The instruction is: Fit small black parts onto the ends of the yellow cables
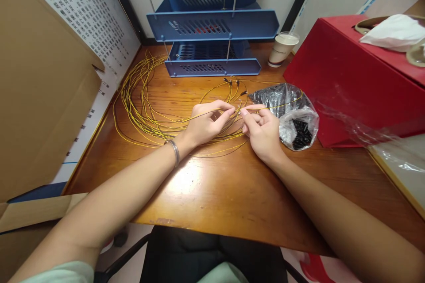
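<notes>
A loose bundle of thin yellow and black wires (133, 93) lies coiled on the wooden table. My left hand (209, 119) pinches a wire between thumb and forefinger above the bundle. Close to its fingertips, my right hand (262, 130) is closed in a pinch on a wire too. Exactly where the ends meet is too small to make out. Just beyond the hands, several wire ends carry small black connectors (237, 83). Beside my right hand sits a clear plastic bag (282, 95) of small black pieces, its mouth open towards me.
Blue stacked trays (212, 26) stand at the back, with a paper cup (283, 48) to their right. A red box (332, 70) with tissue on top fills the right side. Cardboard (43, 75) rises at the left. The wooden table (226, 203) ends near my body.
</notes>
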A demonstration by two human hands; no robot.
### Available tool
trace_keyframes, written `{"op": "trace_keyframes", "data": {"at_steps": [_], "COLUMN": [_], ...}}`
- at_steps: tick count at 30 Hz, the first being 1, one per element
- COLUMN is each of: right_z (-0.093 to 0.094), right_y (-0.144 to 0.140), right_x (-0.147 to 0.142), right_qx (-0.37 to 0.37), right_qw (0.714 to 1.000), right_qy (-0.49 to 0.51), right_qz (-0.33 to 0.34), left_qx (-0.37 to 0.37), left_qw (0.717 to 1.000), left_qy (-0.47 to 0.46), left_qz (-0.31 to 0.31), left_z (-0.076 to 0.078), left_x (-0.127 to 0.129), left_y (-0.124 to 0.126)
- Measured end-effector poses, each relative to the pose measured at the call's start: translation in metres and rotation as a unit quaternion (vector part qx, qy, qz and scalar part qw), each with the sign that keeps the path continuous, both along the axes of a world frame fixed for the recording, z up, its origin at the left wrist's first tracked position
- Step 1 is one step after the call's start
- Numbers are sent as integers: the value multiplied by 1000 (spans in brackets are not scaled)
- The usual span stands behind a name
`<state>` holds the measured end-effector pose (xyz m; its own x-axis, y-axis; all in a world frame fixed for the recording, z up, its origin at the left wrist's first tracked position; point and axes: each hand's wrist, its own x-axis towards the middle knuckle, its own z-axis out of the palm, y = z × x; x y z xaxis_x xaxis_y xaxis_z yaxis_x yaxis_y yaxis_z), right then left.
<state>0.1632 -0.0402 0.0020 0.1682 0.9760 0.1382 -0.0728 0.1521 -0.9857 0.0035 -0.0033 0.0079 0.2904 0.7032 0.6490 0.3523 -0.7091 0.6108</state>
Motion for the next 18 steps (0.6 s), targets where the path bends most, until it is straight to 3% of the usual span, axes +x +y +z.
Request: {"op": "trace_keyframes", "data": {"at_steps": [18], "right_z": [0], "right_y": [0], "right_x": [1], "right_qx": [0], "right_qw": [1000], "right_qy": [2], "right_qz": [-2], "left_qx": [-8], "left_qw": [1000], "left_qy": [22], "left_qz": [-13], "left_z": [-1], "left_x": [-3], "left_y": [1]}}
